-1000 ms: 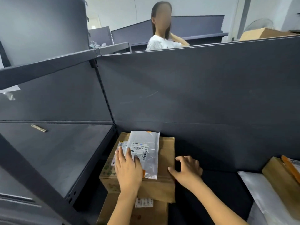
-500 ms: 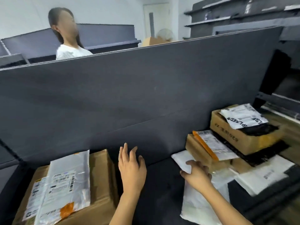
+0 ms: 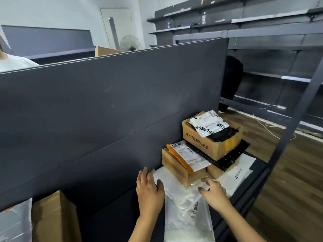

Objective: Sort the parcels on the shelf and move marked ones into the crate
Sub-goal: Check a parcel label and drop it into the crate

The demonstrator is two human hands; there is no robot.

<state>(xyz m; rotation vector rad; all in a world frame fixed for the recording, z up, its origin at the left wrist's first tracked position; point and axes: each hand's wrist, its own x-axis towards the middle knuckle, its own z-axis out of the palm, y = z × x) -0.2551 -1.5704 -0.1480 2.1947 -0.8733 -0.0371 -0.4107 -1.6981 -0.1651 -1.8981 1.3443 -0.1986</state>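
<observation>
A pile of parcels lies on the dark shelf (image 3: 108, 203) at the right. A white poly bag (image 3: 188, 215) lies flat at the front. My left hand (image 3: 148, 191) is open at its left edge, thumb touching it. My right hand (image 3: 212, 192) rests open on the bag, just before a small cardboard box (image 3: 176, 167) that carries an orange-edged labelled mailer (image 3: 185, 154). Behind stands a bigger cardboard box (image 3: 209, 144) on a black mailer (image 3: 232, 155), with a white printed mailer (image 3: 208, 123) and a black bag on top.
A tall dark back panel (image 3: 104, 105) closes the shelf behind. At the lower left are a cardboard box (image 3: 52, 219) and a pale mailer (image 3: 14, 222). A metal upright (image 3: 297, 109) stands right, with wood floor and more shelving beyond. A person in white (image 3: 12, 63) is behind the panel.
My view has swung right from the left-hand box to the pile. Both hands have left that box and now sit at the white poly bag.
</observation>
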